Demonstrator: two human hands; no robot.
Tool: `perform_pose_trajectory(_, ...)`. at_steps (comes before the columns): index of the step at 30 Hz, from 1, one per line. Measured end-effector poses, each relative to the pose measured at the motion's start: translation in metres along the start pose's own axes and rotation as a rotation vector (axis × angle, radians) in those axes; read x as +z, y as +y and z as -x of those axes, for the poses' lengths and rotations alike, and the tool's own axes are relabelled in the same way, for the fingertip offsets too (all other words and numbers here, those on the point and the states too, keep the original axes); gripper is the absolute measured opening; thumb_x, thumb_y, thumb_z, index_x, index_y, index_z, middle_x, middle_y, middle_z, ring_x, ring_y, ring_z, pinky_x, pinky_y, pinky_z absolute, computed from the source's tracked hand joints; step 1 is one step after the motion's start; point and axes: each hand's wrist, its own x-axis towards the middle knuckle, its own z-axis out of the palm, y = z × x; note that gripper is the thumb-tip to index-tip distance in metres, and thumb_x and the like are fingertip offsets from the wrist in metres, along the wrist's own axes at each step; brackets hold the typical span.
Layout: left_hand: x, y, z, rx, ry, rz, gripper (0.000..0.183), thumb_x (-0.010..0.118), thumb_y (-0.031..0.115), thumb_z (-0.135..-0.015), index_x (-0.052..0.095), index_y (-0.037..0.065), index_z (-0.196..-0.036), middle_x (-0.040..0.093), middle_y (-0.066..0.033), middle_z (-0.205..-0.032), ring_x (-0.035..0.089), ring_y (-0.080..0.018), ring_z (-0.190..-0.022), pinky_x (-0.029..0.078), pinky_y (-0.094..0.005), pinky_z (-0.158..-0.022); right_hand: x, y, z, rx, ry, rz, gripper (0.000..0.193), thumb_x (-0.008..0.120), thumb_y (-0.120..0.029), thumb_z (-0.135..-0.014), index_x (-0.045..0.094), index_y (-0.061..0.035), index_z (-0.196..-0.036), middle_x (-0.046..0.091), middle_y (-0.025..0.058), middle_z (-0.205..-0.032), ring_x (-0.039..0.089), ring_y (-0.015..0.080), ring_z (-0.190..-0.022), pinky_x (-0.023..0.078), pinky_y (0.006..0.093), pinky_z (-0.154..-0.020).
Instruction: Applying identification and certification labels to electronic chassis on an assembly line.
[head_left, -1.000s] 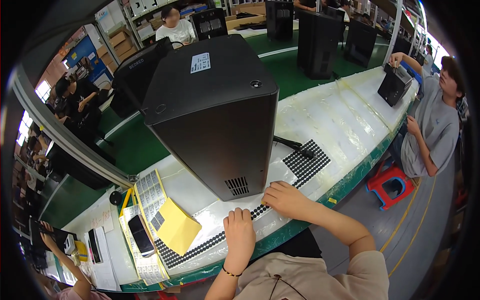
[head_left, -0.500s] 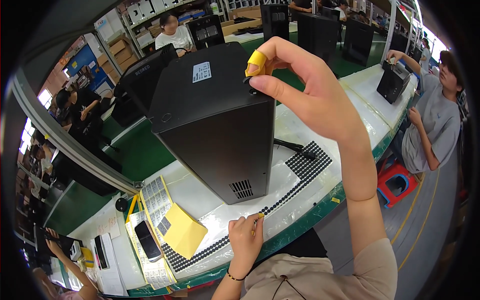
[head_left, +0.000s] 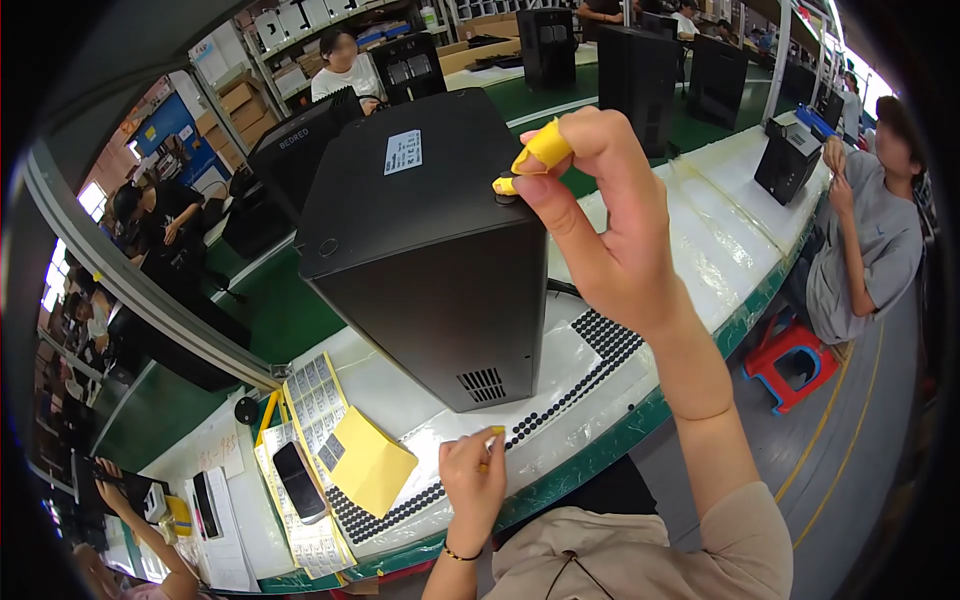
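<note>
On film-covered tabletop (head_left: 720, 230): found tall black housing (head_left: 440, 310) standing near centre. Saw right hand (head_left: 620, 240) with fingers pinched at housing's top corner, unable to tell around what; left hand (head_left: 470, 475) with fingers half-curled beside sheet of black round pads (head_left: 603, 337), likewise. Judged tipping possible from hard corner pressing.

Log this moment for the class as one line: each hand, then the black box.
right hand: fingers at box's top corner, contents unclear | left hand: near black dots | black box: standing on table
</note>
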Motion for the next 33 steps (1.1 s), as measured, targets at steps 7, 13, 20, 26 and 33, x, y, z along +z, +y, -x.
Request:
perform_pose_trajectory(7, -0.054, 0.002, -0.048, -0.038, 0.324, 0.149, 0.008, 0.066, -0.005, -0.081, 0.065, 0.000, -0.087, 0.048, 0.0052, -0.063, 0.038, -0.0022, -0.055, 0.027, -0.0178, -0.052, 0.022, 0.004, 0.015, 0.001, 0.256, -0.097, 0.012, 0.058, -0.002, -0.090, 0.050, 0.0007, -0.098, 0.057, 0.0098, -0.090, 0.061, 0.0168, -0.073, 0.049, 0.0264, -0.069)
perform_pose_trajectory(13, -0.098, 0.048, -0.105, 0.079, 0.481, 0.371, 0.009, 0.059, -0.002, -0.088, 0.060, -0.003, -0.097, 0.064, -0.0022, -0.085, 0.054, -0.0024, -0.074, 0.040, -0.0148, -0.070, 0.036, 0.007, 0.025, 0.052, 0.354, -0.308, 0.013, 0.045, -0.004, -0.096, 0.038, -0.0024, -0.107, 0.058, 0.0108, -0.093, 0.061, 0.0116, -0.079, 0.044, 0.0447, -0.100)
perform_pose_trajectory(20, -0.122, 0.083, -0.178, 0.206, 0.384, 0.173, 0.011, 0.067, 0.002, -0.085, 0.065, -0.004, -0.094, 0.043, 0.0092, -0.062, 0.029, 0.0022, -0.056, 0.017, -0.0172, -0.051, 0.044, 0.002, 0.021, 0.065, 0.398, -0.340, 0.013, 0.044, -0.004, -0.096, 0.037, -0.0026, -0.107, 0.055, 0.0101, -0.093, 0.058, 0.0109, -0.076, 0.045, 0.0462, -0.099)
perform_pose_trajectory(26, -0.136, 0.090, -0.200, 0.129, 0.126, 0.226, 0.011, 0.068, 0.003, -0.084, 0.065, -0.005, -0.092, 0.037, 0.0096, -0.058, 0.027, 0.0013, -0.055, 0.017, -0.0185, -0.050, 0.044, 0.004, 0.023, 0.051, 0.387, -0.320, 0.013, 0.045, -0.004, -0.096, 0.037, -0.0028, -0.106, 0.054, 0.0097, -0.092, 0.057, 0.0108, -0.075, 0.045, 0.0468, -0.099)
perform_pose_trajectory(33, -0.150, 0.091, -0.210, 0.140, -0.018, 0.083, 0.008, 0.068, 0.003, -0.083, 0.066, -0.005, -0.084, 0.037, 0.0091, -0.057, 0.026, 0.0006, -0.054, 0.018, -0.0199, -0.049, 0.043, 0.004, 0.022, 0.029, 0.389, -0.325, 0.013, 0.045, -0.004, -0.096, 0.038, -0.0026, -0.106, 0.055, 0.0096, -0.092, 0.058, 0.0108, -0.076, 0.045, 0.0451, -0.099)
